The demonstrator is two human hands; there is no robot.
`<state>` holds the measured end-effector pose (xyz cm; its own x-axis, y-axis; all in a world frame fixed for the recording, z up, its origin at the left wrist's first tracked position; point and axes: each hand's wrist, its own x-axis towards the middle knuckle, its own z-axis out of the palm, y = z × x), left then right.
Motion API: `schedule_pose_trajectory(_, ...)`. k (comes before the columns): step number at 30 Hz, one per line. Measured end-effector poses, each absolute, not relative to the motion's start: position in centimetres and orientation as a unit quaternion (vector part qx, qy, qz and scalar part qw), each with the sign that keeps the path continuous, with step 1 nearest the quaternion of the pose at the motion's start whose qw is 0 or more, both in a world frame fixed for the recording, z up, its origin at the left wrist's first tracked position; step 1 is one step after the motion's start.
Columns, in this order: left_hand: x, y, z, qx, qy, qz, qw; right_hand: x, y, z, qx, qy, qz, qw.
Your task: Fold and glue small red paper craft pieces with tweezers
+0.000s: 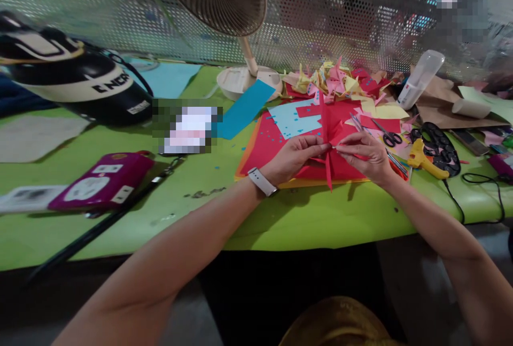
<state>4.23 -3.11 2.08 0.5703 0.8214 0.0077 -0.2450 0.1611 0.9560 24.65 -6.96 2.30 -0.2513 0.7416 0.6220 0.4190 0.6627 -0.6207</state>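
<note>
A folded red paper piece (328, 122) with pointed arms stands over the stack of red sheets (262, 156). The fingers of my left hand (292, 158) are pinched on its middle from the left. On its right side my right hand (367, 156) has thumb and fingertips pinched close to the same spot. A tiny pale bit shows at those fingertips, too small to name. Behind the hands lies a light blue cut sheet (294, 124), with blue specks scattered around. Just right of my right hand are scissors (389, 135) and a yellow glue gun (427, 160).
A heap of folded paper shapes (336, 81) lies at the back, beside a fan (248, 57) and a clear bottle (422, 80). Leftward are a dark jug (88, 89), a purple case (102, 181) and a blue strip (248, 108). A black cord (452, 202) runs near the green table's front edge.
</note>
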Motion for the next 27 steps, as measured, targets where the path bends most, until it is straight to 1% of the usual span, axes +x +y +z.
schedule_pose_trajectory(4, 4.04, -3.01, 2.32, 0.527, 0.286, 0.371, 0.709, 24.93, -6.90, 2.51, -0.360, -0.783, 0.166, 0.479)
schedule_pose_trajectory(9, 4.03, -2.88, 2.34, 0.532, 0.294, 0.372, 0.702, 24.89, -6.93, 2.78, -0.380, -0.776, 0.205, 0.460)
schedule_pose_trajectory(16, 4.04, -2.91, 2.49, 0.522, 0.288, 0.371, 0.712, 24.58, -6.93, 2.42, -0.396, -0.701, 0.377, 0.457)
schedule_pose_trajectory(23, 4.02, -2.88, 2.17, 0.499, 0.294, 0.385, 0.718, 24.40, -7.05, 2.39, -0.410, -0.674, 0.413, 0.455)
schedule_pose_trajectory(27, 4.21, -2.94, 1.87, 0.470, 0.309, 0.386, 0.732, 24.33, -7.18, 2.43, -0.409, -0.688, 0.404, 0.444)
